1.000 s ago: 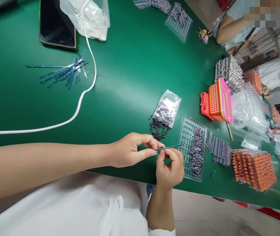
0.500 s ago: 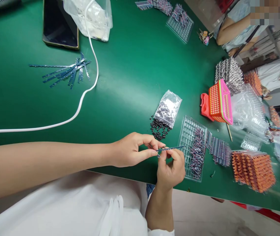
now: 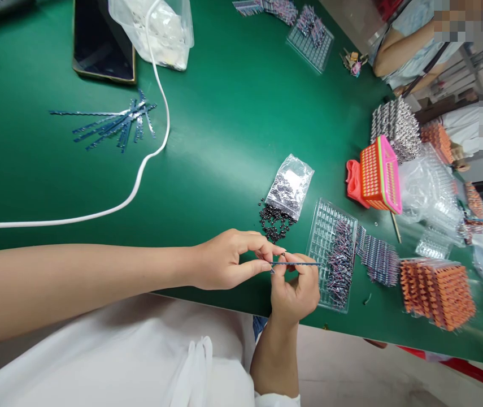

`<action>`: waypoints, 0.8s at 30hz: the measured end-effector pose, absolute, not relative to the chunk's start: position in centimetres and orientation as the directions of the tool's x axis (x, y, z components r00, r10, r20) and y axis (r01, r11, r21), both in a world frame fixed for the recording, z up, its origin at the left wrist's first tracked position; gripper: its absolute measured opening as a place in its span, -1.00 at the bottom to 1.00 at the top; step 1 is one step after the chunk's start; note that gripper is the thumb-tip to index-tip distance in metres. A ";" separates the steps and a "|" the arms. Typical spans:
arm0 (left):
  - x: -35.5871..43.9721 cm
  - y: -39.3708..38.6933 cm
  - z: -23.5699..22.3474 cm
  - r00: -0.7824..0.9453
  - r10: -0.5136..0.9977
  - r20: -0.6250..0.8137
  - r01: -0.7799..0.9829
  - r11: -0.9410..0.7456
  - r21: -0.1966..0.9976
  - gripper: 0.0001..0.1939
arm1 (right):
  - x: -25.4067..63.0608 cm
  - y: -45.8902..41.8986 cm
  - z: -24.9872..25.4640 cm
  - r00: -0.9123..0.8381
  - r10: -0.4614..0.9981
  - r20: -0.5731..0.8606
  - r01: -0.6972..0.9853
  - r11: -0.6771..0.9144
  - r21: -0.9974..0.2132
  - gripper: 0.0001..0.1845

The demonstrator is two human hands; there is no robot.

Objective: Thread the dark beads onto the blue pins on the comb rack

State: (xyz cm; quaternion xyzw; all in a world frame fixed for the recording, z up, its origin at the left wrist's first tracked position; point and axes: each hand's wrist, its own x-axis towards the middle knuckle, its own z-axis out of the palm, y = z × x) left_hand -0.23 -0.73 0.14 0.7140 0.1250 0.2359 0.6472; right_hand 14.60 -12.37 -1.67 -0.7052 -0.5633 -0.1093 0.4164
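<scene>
Over the table's near edge, my left hand [image 3: 228, 260] pinches the left end of a thin dark blue strip [image 3: 304, 264] between thumb and fingers. The strip reaches rightward across the fingers of my right hand [image 3: 296, 288]. My right hand is closed, its thumb and forefinger tips meeting those of my left hand at a small dark bead [image 3: 283, 254]. Just behind the hands lies a pile of similar dark beads [image 3: 274, 223], spilling from a clear plastic bag [image 3: 291, 183]. To the right, a clear compartment tray [image 3: 320, 232] holds many thin dark, pinkish pieces.
Several blue strips [image 3: 118, 121] lie left, near a white cable [image 3: 139, 175], a phone [image 3: 103, 45] and a plastic tub [image 3: 188, 42]. Rightward are an orange-pink basket [image 3: 377, 175], stacked trays of orange pieces [image 3: 436, 291] and patterned stacks [image 3: 395, 127]. Other people sit at the far side.
The blue strip's right end has swung down slightly, so it now lies nearly level across the right fingers. Both hands stay in the same place.
</scene>
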 end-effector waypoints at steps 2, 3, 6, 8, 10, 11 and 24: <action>-0.3 -0.7 0.2 0.862 0.482 0.156 -0.116 -0.112 0.987 -0.93 | 14.6 -12.3 -1.6 0.331 0.697 0.636 0.895 -0.019 -0.445 -0.85; -0.4 -0.7 0.3 0.865 0.480 0.144 -0.110 -0.098 0.989 -0.93 | 14.6 -12.3 -1.6 0.320 0.694 0.645 0.902 -0.016 -0.431 -0.85; -0.5 -0.8 0.3 0.875 0.472 0.105 -0.099 -0.038 0.994 -0.93 | 14.7 -12.2 -1.6 0.278 0.688 0.670 0.923 0.003 -0.386 -0.85; -0.6 -0.7 0.3 0.880 0.467 0.086 -0.098 0.001 0.995 -0.93 | 14.8 -12.2 -1.5 0.257 0.688 0.679 0.932 0.010 -0.362 -0.87; -0.5 -0.7 0.2 0.884 0.463 0.063 -0.089 0.034 0.995 -0.94 | 14.8 -12.2 -1.5 0.245 0.691 0.681 0.937 0.013 -0.350 -0.87; -0.5 -0.6 0.2 0.884 0.464 0.054 -0.085 0.046 0.995 -0.94 | 14.8 -12.2 -1.5 0.240 0.693 0.680 0.938 0.016 -0.347 -0.87; -0.4 -0.3 0.6 0.848 0.528 0.051 -0.049 -0.019 0.999 -0.92 | 14.8 -12.1 -1.4 0.237 0.735 0.635 0.922 0.036 -0.385 -0.85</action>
